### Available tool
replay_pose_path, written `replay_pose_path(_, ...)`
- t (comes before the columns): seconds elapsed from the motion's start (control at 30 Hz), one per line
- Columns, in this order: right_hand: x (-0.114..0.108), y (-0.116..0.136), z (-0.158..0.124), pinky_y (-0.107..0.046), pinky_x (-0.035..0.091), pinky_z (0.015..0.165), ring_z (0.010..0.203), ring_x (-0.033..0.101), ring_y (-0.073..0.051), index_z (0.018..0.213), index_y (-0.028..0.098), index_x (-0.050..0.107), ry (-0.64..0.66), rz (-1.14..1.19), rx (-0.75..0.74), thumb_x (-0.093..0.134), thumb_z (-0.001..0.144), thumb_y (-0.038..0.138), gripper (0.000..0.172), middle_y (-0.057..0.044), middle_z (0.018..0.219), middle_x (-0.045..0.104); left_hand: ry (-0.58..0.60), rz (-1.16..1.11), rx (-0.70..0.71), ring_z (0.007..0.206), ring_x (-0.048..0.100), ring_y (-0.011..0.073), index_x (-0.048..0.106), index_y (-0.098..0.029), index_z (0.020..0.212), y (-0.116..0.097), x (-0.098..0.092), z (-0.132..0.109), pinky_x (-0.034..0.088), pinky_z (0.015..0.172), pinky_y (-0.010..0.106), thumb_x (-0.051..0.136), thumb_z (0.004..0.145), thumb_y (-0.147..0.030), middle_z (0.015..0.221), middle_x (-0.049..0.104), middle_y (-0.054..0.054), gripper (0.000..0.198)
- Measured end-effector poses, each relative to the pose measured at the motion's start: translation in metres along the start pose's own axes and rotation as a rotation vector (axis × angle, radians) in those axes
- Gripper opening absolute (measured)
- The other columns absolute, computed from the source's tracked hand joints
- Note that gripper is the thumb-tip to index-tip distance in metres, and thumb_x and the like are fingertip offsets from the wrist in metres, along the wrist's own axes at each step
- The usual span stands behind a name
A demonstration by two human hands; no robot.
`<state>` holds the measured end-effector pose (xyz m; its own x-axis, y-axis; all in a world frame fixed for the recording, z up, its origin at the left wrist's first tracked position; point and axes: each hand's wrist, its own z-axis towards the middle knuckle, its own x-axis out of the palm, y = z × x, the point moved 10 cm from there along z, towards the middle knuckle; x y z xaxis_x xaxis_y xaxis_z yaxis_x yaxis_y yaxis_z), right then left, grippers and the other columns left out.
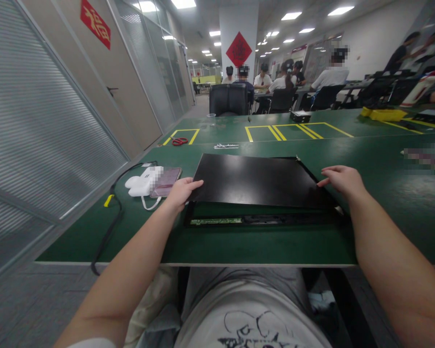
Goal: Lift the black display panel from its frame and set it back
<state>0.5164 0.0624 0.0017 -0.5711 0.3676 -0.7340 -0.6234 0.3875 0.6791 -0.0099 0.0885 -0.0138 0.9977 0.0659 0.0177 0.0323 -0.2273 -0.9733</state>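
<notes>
A thin black panel [257, 181] with a glossy sheen lies tilted over a black rectangular frame [286, 220] on the green table. Along the frame's near side a green circuit board strip [216, 221] shows. My left hand [181, 193] is closed on the panel's left edge, thumb on top and fingers mostly hidden below. At the right edge, my right hand [342, 182] has its fingers stretched out, the fingertips touching or just beside the panel's rim. What lies under the panel is hidden.
Left of the panel are a white device with a cable [145, 181] and a phone-like slab [168, 180]. A black cable [120, 203] hangs over the table edge. Red scissors [180, 141], yellow tape markings [275, 133] and a small black box [300, 116] are farther back. People sit beyond.
</notes>
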Motion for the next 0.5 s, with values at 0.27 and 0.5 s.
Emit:
replay_pose_path(0.27,-0.0042,0.0033,-0.0046,-0.031,0.042,0.082,0.097,0.067,-0.023,0.110,0.018,0.075,-0.033,-0.079,0.040,0.061,0.087,0.025,0.028,-0.006,0.074,0.076,0.003,0.051,-0.022,0.053,0.065,0.0150,0.074,-0.014,0.072,0.0057,0.0002,0.0016,0.046,0.050,0.022,0.085,0.072,-0.020,0.065,0.076,0.005,0.013)
replay_pose_path(0.5,-0.0059,0.0073,-0.0060,-0.032,0.043,0.076,0.095,0.068,-0.025,0.108,0.019,0.077,-0.049,-0.166,0.026,0.062,0.085,0.023,0.028,-0.007,0.078,0.077,0.041,0.014,0.060,0.068,0.075,0.0196,0.075,-0.017,0.100,-0.0003,0.0050,0.0035,0.057,0.067,0.027,0.084,0.069,-0.014,0.077,0.081,0.003,0.033)
